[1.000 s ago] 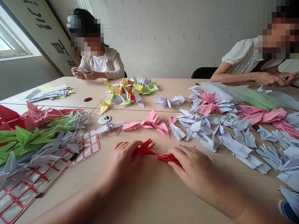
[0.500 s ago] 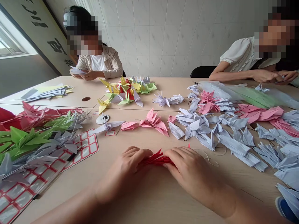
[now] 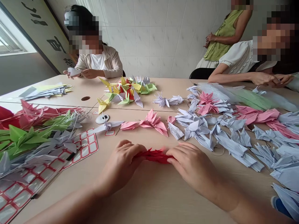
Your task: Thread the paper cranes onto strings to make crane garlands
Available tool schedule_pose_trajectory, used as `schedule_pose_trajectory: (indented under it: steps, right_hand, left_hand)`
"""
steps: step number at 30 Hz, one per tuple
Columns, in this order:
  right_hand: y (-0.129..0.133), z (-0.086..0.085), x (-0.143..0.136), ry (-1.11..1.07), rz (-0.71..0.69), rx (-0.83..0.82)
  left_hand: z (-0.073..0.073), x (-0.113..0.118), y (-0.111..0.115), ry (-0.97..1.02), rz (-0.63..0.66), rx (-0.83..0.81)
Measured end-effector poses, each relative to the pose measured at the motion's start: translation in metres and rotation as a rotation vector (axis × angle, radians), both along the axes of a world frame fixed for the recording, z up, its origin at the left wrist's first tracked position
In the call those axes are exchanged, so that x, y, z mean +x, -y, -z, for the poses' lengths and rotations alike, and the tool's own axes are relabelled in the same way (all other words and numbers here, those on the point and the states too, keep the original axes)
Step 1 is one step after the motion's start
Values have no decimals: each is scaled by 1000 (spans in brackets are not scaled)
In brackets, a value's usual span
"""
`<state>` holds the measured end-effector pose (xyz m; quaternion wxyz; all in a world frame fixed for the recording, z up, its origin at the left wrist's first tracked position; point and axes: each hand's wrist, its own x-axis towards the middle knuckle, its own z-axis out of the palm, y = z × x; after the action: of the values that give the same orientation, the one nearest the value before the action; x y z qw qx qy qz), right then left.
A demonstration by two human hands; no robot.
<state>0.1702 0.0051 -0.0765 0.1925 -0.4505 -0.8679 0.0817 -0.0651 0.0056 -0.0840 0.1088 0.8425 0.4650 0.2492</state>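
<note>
A bundle of folded red paper (image 3: 155, 155) is held just above the table at the centre. My left hand (image 3: 126, 163) has its fingers closed round the left end of it. On the right end, my right hand (image 3: 190, 165) grips with thumb and fingers. Beyond my hands lie pink folded paper pieces (image 3: 153, 122) and a pale paper crane (image 3: 107, 124). Bunches of pale blue folded paper (image 3: 196, 129) spread to the right of my right hand.
Green paper cranes (image 3: 22, 140) and a red-gridded label sheet (image 3: 86, 144) lie at the left. Yellow, red and green cranes (image 3: 130, 87) sit further back. Two people sit across the table (image 3: 144, 107); a person in a green top (image 3: 224, 34) stands behind.
Both hands have shifted slightly, and more of the red bundle's middle shows. A standing person has come into view at the back right. The left seated person's hands have moved apart.
</note>
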Motion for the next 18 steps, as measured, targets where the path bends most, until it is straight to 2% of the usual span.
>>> schedule_pose_trajectory:
  steps: [6, 18]
  right_hand:
    - [-5, -7, 4, 57, 45, -51]
    - [-6, -25, 16, 141, 69, -94]
  left_hand:
    - [4, -6, -6, -73, -22, 11]
    - [0, -12, -10, -124, -157, 75]
